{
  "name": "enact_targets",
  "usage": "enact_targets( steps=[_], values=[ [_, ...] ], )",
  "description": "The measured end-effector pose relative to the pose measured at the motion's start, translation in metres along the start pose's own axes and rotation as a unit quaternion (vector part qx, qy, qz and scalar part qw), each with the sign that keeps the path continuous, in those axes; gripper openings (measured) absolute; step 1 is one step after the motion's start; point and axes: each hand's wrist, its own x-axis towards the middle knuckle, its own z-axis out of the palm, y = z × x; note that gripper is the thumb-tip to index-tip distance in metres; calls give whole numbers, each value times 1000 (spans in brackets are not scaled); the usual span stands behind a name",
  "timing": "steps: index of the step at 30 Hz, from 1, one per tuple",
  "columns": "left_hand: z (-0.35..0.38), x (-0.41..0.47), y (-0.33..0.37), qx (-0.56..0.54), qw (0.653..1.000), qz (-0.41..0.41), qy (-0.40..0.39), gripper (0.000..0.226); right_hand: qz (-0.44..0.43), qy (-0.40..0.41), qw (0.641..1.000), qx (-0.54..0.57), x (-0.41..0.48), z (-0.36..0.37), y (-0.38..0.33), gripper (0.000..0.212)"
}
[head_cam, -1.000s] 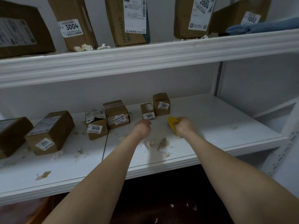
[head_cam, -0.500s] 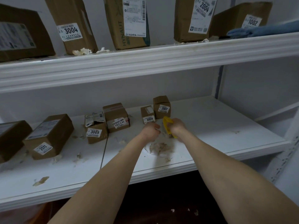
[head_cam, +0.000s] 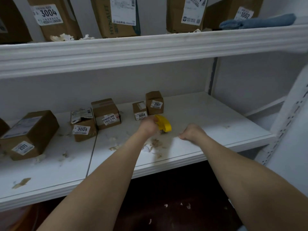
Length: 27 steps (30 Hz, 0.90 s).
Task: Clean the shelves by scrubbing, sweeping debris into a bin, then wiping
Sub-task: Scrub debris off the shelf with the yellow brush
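My left hand (head_cam: 149, 126) grips a yellow scrubbing brush (head_cam: 164, 124) over the middle of the white lower shelf (head_cam: 216, 124), bristles down on the surface. A pile of torn paper debris (head_cam: 153, 145) lies just in front of the brush, near the shelf's front edge. My right hand (head_cam: 191, 132) rests to the right of the brush with loosely curled fingers and holds nothing. A folded blue cloth (head_cam: 258, 21) lies on the upper shelf at the right.
Small cardboard boxes labelled 3004 (head_cam: 140, 110), 2007 (head_cam: 154, 102), 3005 (head_cam: 83, 125) and 2011 (head_cam: 30, 134) stand along the back and left of the lower shelf. More scraps (head_cam: 21, 182) dot its left half. Larger boxes (head_cam: 115, 15) line the upper shelf. Bits of paper (head_cam: 185, 205) lie on the dark floor below.
The yellow brush has passed from my right hand to my left hand. My right hand has drawn away to the right, now without the brush.
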Motion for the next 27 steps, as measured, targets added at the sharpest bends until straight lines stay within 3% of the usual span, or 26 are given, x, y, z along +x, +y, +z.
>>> enact_targets(
  steps=[10,16,20,27],
  values=[
    [2,0,-8,-5,1000,-10,-3,30,59,54,995,-61,8,15,-5,36],
    [4,-2,-15,13,1000,-21,-9,33,40,40,993,-100,4,15,-8,35],
    [3,-5,-14,1,1000,-27,-6,34,33,18,997,-60,4,10,-7,36],
    [-2,-10,-16,-8,999,-33,2,34,32,57,997,-50,3,18,-11,33]
  ],
)
